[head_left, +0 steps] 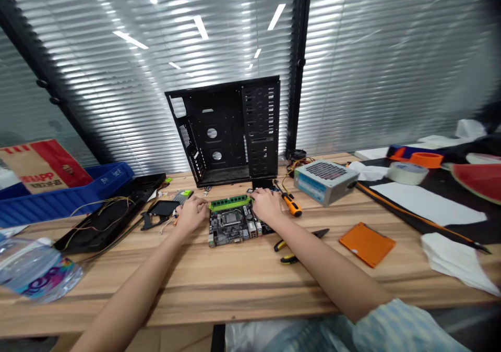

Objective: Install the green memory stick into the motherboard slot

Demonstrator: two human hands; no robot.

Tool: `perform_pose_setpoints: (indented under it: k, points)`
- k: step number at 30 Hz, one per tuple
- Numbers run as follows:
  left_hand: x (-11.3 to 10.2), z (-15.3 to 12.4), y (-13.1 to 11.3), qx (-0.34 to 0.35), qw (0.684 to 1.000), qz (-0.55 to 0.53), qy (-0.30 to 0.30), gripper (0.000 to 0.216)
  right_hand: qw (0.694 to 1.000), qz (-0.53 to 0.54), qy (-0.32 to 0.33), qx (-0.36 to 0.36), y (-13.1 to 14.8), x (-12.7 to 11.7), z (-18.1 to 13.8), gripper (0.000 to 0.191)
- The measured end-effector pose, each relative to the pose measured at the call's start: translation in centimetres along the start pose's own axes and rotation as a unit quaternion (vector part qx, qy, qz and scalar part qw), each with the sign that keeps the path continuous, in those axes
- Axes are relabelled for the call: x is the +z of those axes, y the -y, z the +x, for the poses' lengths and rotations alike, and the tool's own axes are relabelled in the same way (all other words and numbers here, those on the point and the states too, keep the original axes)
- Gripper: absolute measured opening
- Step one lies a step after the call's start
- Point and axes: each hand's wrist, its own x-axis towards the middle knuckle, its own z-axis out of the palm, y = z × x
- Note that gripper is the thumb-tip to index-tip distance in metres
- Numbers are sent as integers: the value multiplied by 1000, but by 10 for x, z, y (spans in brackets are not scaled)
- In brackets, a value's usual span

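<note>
A small black motherboard [234, 226] lies on the wooden table [235, 279] in front of me. A green memory stick [229, 203] sits along its far edge. My left hand [191, 214] is at the stick's left end, fingers curled and pressing down on it. My right hand [266, 206] is at the stick's right end, fingers bent over it the same way. Behind the board an empty black computer case [229, 130] stands upright.
A grey power supply [325, 181] and an orange-handled screwdriver [290, 202] lie to the right. Nearer are pliers [299, 243] and an orange plate [367, 243]. On the left lie a black case panel [113, 214], a blue bin [62, 193] and a plastic bag [35, 271]. Tape rolls [407, 172] sit far right.
</note>
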Motion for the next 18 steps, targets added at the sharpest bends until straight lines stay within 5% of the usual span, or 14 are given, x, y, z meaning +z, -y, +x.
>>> perform_pose_setpoints:
  k: [18]
  points:
    - [-4, -2, -4, -20, 998, 46, 25, 42, 999, -14, 35, 2, 0, -4, -2, 48]
